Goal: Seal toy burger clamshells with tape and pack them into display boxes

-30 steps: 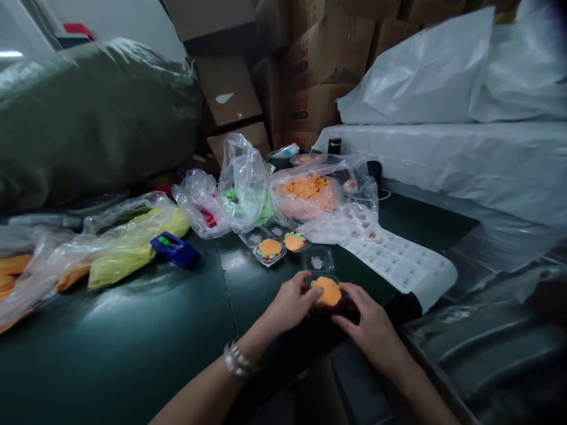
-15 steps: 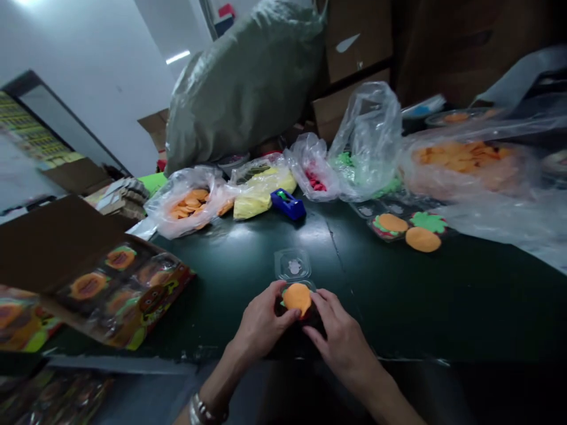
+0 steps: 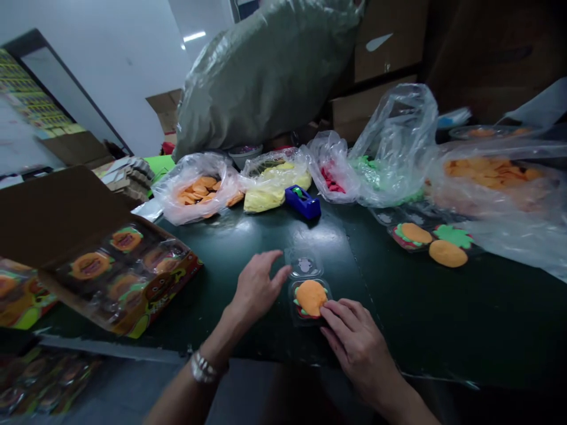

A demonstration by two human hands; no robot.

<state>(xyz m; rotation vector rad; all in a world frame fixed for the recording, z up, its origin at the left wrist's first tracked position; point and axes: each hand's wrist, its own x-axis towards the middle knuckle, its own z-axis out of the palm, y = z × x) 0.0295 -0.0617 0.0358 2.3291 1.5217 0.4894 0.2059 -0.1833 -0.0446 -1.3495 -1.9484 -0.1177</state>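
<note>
A toy burger (image 3: 310, 297) with an orange bun top, green leaf edges and some red below sits in the base of a clear plastic clamshell box (image 3: 305, 322). The box's see-through lid (image 3: 305, 265) lies folded back on its far side. My right hand (image 3: 354, 336) has its fingertips on the right edge of the bun, with the thumb lower down by the box's corner. To the left, my left hand (image 3: 259, 283) hovers beside the lid, holding nothing, thumb and fingers apart.
At left stands an open display box (image 3: 146, 295) of packed burgers. Across the back are plastic bags of orange pieces (image 3: 199, 190), yellow sheets (image 3: 264, 199), red and green pieces, and a blue tape dispenser (image 3: 303, 202). Another part-filled burger box (image 3: 411, 235) and a loose orange bun (image 3: 448, 253) lie right.
My left hand has come off the burger and moved left and away toward the lid, opening. My right hand stays at the bun's right edge. The view has shifted slightly.
</note>
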